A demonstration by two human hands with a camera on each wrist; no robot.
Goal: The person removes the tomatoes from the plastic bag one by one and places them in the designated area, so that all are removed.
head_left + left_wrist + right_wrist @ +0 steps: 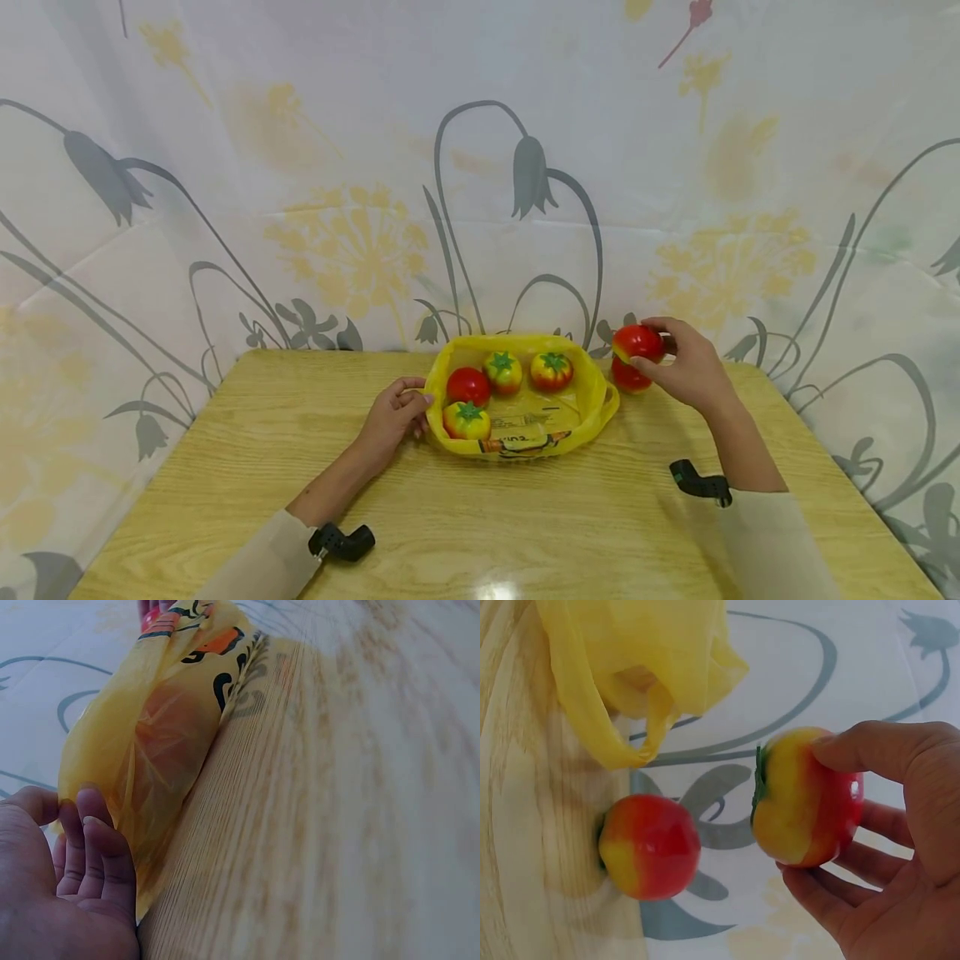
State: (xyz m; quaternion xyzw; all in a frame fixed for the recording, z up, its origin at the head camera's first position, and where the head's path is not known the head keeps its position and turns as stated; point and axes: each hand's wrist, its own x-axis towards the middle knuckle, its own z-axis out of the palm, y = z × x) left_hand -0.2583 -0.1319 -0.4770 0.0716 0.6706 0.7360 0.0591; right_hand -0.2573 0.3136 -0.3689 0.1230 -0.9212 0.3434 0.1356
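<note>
Yellow plastic bag (pixel 517 343), one: set near the far edge of the wooden table (pixel 465 517), mouth upward and spread wide, so its contents lie in plain sight. Contents, four tomato-shaped pieces: a plain red tomato (pixel 468 386) and three with green stem ends showing, namely the front tomato (pixel 467 422), the middle tomato (pixel 502 373) and the right tomato (pixel 552 372); grouped at the left and back, with bag floor showing at front right. Handle loop (pixel 612 408): hangs outside the bag's right end, clear of the mouth. Left hand (pixel 392 410): thumb and fingers pinch the rim at the bag's left end, presumably to steady the soft wall against sagging inward; how much plastic lies between the fingertips is hard to tell, as the fingers cover it. Right hand (pixel 686 365): grips a red-and-yellow tomato (pixel 808 799), thumb to one side and fingers to the other, a hold that seems suited to a smooth, round body; held clear of the table, right of the bag, stem end downward. Loose tomato (pixel 650 846): on the table just beyond the handle loop, stem end down, partly hidden in the head view by the held one, yet plainly apart from it in the right wrist view.
</note>
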